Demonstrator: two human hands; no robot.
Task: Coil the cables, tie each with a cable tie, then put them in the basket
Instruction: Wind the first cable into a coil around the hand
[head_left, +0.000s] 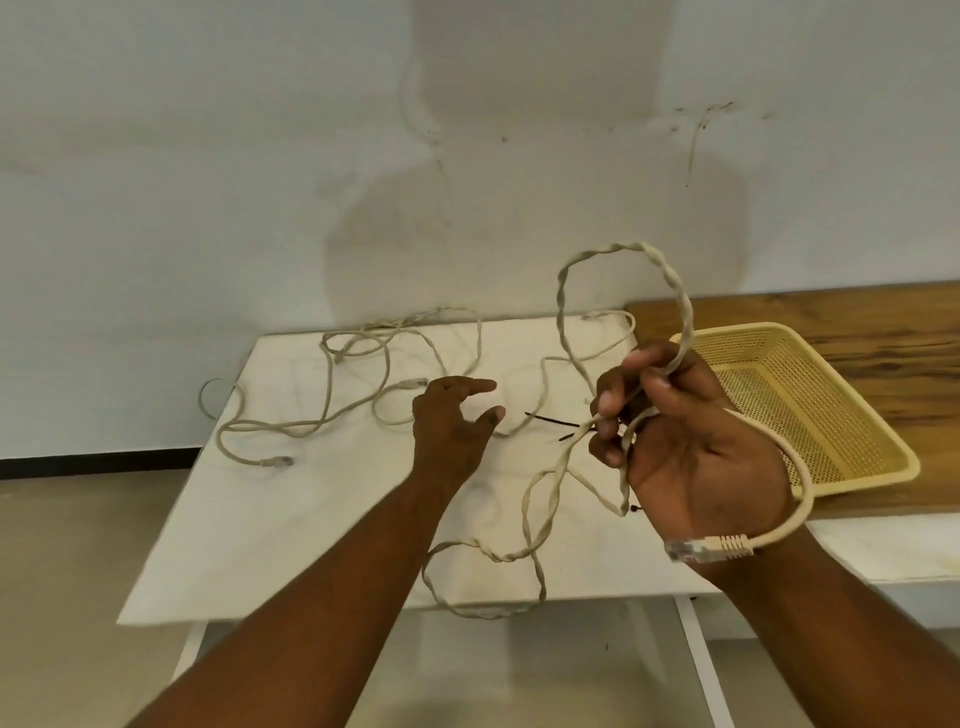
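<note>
The right grip (696, 441) is raised above the counter (311, 545) and closed around the pale cable (690, 317), fingers and thumb curled on it where one tall loop rises above the grip and comes back down into it. The cable's plug (709, 548) end runs round the back of the wrist and sticks out just below the grip. The left grip (457, 421) is apart, fingers spread and holding nothing, hovering to the left of the right grip. A black cable tie (550, 420) lies on the counter between the two grips, and the basket (727, 328) sits just behind and to the right of the right grip, apparently with nothing in it. Only one turn looks formed, so the coiling seems barely begun. The cable is visibly twisted and kinked, so the loop could spring open or fold into a figure-eight if the right grip loosens while taking another turn. The slack below the grip hangs over the near edge of the counter and could catch there. Farther left of the left grip, the other cables (311, 426) lie loose, and the held cable's slack seems to run close to them, so pulling it in may drag them along or sweep the tie off.
</note>
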